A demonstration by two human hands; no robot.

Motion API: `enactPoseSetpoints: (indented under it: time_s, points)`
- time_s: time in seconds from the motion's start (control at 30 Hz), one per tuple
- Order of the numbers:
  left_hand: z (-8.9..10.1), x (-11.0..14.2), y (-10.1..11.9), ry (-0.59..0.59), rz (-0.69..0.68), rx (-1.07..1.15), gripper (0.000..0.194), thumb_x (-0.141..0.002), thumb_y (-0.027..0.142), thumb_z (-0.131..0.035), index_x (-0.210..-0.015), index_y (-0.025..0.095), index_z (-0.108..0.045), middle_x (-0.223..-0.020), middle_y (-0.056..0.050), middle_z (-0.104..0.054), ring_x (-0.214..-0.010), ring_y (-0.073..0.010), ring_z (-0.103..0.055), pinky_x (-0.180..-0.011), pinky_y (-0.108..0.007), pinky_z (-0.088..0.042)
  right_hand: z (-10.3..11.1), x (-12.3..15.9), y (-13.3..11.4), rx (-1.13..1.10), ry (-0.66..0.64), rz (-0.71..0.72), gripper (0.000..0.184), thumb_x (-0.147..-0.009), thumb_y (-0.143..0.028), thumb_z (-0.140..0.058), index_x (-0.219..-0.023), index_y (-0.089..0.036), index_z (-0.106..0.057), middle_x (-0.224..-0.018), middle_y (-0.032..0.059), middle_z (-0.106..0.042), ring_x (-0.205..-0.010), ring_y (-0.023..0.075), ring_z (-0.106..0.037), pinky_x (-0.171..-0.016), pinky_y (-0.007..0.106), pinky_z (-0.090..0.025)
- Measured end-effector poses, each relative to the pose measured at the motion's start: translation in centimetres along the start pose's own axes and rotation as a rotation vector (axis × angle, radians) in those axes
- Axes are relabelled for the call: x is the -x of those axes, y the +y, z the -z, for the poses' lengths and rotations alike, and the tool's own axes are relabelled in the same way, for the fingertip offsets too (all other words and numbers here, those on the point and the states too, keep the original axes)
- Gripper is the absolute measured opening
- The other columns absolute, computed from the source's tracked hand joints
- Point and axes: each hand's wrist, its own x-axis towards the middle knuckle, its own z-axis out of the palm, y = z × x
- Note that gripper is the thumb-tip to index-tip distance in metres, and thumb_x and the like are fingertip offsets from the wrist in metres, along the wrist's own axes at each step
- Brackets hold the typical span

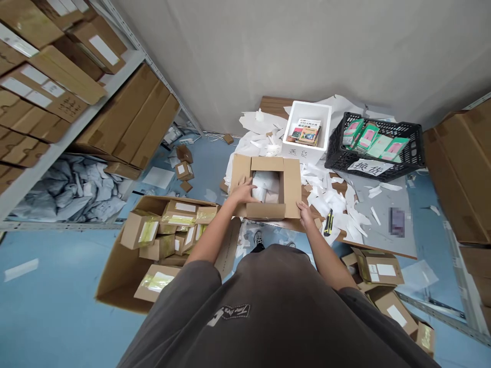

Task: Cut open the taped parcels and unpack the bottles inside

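Note:
An opened cardboard box (292, 186) sits at the near edge of the table, its flaps folded outward. White wrapped contents (266, 185) show inside; what they are cannot be made out. My left hand (243, 192) lies over the left flap with its fingers apart, some reaching past the inner edge into the opening. At the near right corner, my right hand (305, 213) pinches the right flap. A yellow and black box cutter (328, 223) lies on the table, to the right of my right hand.
Torn white paper (333, 197) litters the table. Behind the box stand a white bin (325, 130) with books and a black crate (413, 133) with green-and-white packets. A large carton (111, 289) of small boxes is at left, near a metal shelf (76, 125). More boxes (383, 276) lie right.

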Motion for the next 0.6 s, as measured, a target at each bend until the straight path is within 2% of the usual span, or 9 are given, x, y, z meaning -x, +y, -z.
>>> enactPoseSetpoints:
  time_s: [0.07,0.13,0.2,0.27,0.37,0.43,0.47,0.53,0.6]
  points:
    - [-1.6,3.2,0.1,-0.046,-0.009,-0.001,0.108,-0.066,0.079,-0.089,-0.157,0.029,-0.06,-0.184,-0.011,-0.02,-0.169,-0.05,-0.002,-0.133,-0.07,-0.011,-0.4,0.0,1.1,0.018,-0.004,0.007,0.05,-0.072,-0.058,-0.083,-0.108,-0.024,-0.071,-0.108,0.0102,-0.083,-0.115,0.0324,-0.076,-0.1,0.049,-0.064]
    - [-3.9,6.2,0.6,-0.108,0.008,-0.007,0.108,-0.066,0.077,-0.09,-0.158,0.03,-0.06,-0.184,-0.013,-0.019,-0.168,-0.0516,-0.003,-0.131,-0.075,-0.009,-1.3,0.1,2.2,0.057,-0.042,0.021,0.054,-0.074,-0.063,-0.079,-0.111,-0.024,-0.071,-0.112,0.0112,-0.082,-0.117,0.0318,-0.075,-0.104,0.05,-0.061]
    - [-6.3,8.2,1.3,-0.031,0.03,-0.037,0.092,-0.068,0.072,-0.092,-0.146,0.027,-0.071,-0.183,-0.013,-0.02,-0.168,-0.0535,-0.003,-0.13,-0.079,-0.006,-2.2,0.1,3.1,0.121,-0.091,0.037,0.056,-0.079,-0.065,-0.074,-0.114,-0.022,-0.071,-0.115,0.0125,-0.082,-0.119,0.0312,-0.073,-0.107,0.049,-0.059]
    - [-8.1,9.1,1.7,0.099,0.037,-0.066,0.065,-0.073,0.065,-0.092,-0.124,0.026,-0.082,-0.183,-0.011,-0.025,-0.168,-0.0522,-0.004,-0.13,-0.079,-0.004,-2.8,0.0,3.2,0.22,-0.12,0.048,0.054,-0.086,-0.062,-0.067,-0.121,-0.021,-0.071,-0.119,0.0138,-0.08,-0.121,0.0312,-0.072,-0.108,0.048,-0.058]
    - [-9.6,9.0,1.5,0.196,-0.013,-0.069,0.036,-0.083,0.056,-0.088,-0.098,0.024,-0.086,-0.178,-0.008,-0.037,-0.169,-0.0483,-0.008,-0.13,-0.079,0.0,-2.7,-0.4,1.3,0.504,-0.001,0.151,0.055,-0.09,-0.047,-0.062,-0.137,-0.019,-0.065,-0.131,0.0166,-0.075,-0.126,0.0331,-0.068,-0.112,0.051,-0.055]
    - [-10.1,8.7,1.0,0.214,-0.053,-0.056,0.03,-0.087,0.053,-0.085,-0.095,0.023,-0.085,-0.176,-0.009,-0.042,-0.169,-0.0465,-0.01,-0.13,-0.079,0.003,-3.0,-1.0,-1.2,0.791,0.121,0.345,0.06,-0.088,-0.034,-0.063,-0.145,-0.016,-0.061,-0.143,0.0198,-0.067,-0.137,0.0354,-0.06,-0.119,0.054,-0.048]
    - [-10.4,8.5,0.8,0.225,-0.064,-0.051,0.029,-0.088,0.052,-0.085,-0.095,0.023,-0.085,-0.175,-0.009,-0.043,-0.17,-0.0461,-0.01,-0.13,-0.079,0.005,-3.7,-1.4,-2.5,0.943,0.138,0.46,0.061,-0.087,-0.028,-0.062,-0.147,-0.015,-0.061,-0.148,0.0209,-0.064,-0.141,0.0361,-0.055,-0.122,0.055,-0.044]
    - [-11.0,8.1,0.5,0.253,-0.072,-0.047,0.026,-0.089,0.049,-0.084,-0.093,0.023,-0.084,-0.174,-0.009,-0.045,-0.169,-0.0463,-0.011,-0.129,-0.08,0.005,-6.6,-2.1,-4.8,1.217,0.021,0.641,0.055,-0.09,-0.018,-0.055,-0.144,-0.014,-0.065,-0.149,0.0213,-0.062,-0.145,0.0346,-0.051,-0.125,0.051,-0.04]
    - [-11.5,7.8,0.3,0.281,-0.087,-0.052,0.023,-0.09,0.047,-0.083,-0.092,0.024,-0.084,-0.172,-0.009,-0.048,-0.169,-0.046,-0.014,-0.128,-0.082,0.003,-10.7,-3.1,-6.1,1.454,-0.236,0.638,0.048,-0.092,-0.011,-0.053,-0.137,-0.013,-0.071,-0.14,0.0193,-0.068,-0.137,0.0304,-0.056,-0.121,0.042,-0.043]
